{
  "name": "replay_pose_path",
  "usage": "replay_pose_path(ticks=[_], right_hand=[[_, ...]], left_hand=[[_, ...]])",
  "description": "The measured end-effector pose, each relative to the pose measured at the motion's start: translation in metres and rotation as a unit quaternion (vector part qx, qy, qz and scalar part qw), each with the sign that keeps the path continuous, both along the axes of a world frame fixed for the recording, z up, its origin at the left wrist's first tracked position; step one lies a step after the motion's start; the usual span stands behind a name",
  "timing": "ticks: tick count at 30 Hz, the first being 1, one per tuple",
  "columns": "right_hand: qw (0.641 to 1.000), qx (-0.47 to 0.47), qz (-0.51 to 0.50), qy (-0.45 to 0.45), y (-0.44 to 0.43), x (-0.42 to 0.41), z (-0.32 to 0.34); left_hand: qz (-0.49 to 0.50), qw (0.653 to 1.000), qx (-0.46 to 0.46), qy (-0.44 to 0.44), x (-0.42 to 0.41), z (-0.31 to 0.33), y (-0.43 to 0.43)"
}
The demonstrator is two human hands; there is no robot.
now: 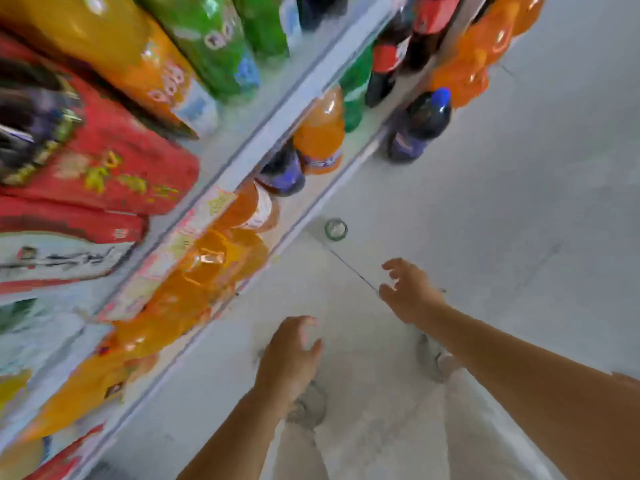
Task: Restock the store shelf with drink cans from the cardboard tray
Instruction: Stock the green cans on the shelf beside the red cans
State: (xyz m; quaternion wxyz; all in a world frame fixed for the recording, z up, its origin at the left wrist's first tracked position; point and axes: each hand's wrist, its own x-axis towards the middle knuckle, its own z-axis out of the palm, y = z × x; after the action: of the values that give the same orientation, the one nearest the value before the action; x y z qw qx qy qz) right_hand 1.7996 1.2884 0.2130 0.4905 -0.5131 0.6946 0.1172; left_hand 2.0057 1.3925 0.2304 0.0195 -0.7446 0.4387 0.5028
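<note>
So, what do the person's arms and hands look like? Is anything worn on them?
Both are bare. The left hand and right hand have no gloves, and I see no ring, watch or bracelet, though the picture is somewhat blurred. The left forearm and right forearm show no sleeve as far as the frame reaches.

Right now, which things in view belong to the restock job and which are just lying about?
Job: left hand and right hand, both empty, fingers loosely curled; shelf. No cardboard tray in view; red packs too blurred to call cans.

Lying about: orange bottles, green bottles, blue-capped dark bottle, clear glass on the floor.
</note>
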Motion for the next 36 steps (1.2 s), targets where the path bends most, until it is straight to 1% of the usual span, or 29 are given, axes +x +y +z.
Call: replay_pose_path(ticks=[3, 5, 7, 9, 11, 14, 17, 19, 22, 26, 29, 32, 34, 36], right_hand=[[0.998, 0.022, 0.048, 0.023, -0.005, 0.003, -0.105], [0.997, 0.019, 0.075, 0.030, -0.016, 0.013, -0.164], [0.996, -0.002, 0.080, 0.035, -0.031, 0.026, -0.214], [0.996, -0.042, 0.078, 0.024, -0.047, 0.041, -0.250], [0.993, -0.077, 0.083, -0.006, -0.060, 0.056, -0.276], [0.990, -0.100, 0.096, -0.039, -0.071, 0.077, -0.303], [0.985, -0.148, 0.081, -0.038, -0.071, 0.086, -0.309], [0.986, -0.146, 0.075, -0.034, -0.065, 0.082, -0.299], [0.991, -0.117, 0.046, -0.042, -0.047, 0.065, -0.257], [0.993, -0.100, 0.009, -0.061, -0.027, 0.046, -0.151], [0.991, -0.118, 0.005, -0.065, -0.023, 0.036, -0.048], [0.986, -0.148, 0.008, -0.078, -0.030, 0.034, 0.071], [0.982, -0.163, 0.026, -0.097, -0.037, 0.036, 0.155], [0.973, -0.187, 0.056, -0.122, -0.042, 0.042, 0.238]], left_hand=[[0.008, 1.000, 0.004, -0.003, -0.002, -0.097, -0.016], [0.019, 1.000, 0.003, -0.016, -0.001, -0.151, -0.026], [0.034, 0.999, -0.001, -0.017, 0.003, -0.197, -0.032], [0.038, 0.999, -0.002, -0.024, 0.010, -0.232, -0.031], [0.041, 0.999, 0.006, -0.034, 0.017, -0.258, -0.022], [0.036, 0.998, 0.031, -0.034, 0.027, -0.279, -0.004], [0.039, 0.997, 0.050, -0.036, 0.037, -0.280, 0.010], [0.049, 0.997, 0.053, -0.043, 0.044, -0.270, 0.014], [0.061, 0.996, 0.049, -0.036, 0.046, -0.237, 0.008], [0.080, 0.997, 0.013, -0.007, 0.035, -0.161, -0.022], [0.097, 0.995, -0.022, 0.023, 0.023, -0.078, -0.044], [0.056, 0.994, -0.061, 0.066, 0.016, 0.022, -0.057], [0.020, 0.990, -0.116, 0.077, 0.011, 0.094, -0.062], [0.001, 0.979, -0.191, 0.073, 0.008, 0.161, -0.063]])
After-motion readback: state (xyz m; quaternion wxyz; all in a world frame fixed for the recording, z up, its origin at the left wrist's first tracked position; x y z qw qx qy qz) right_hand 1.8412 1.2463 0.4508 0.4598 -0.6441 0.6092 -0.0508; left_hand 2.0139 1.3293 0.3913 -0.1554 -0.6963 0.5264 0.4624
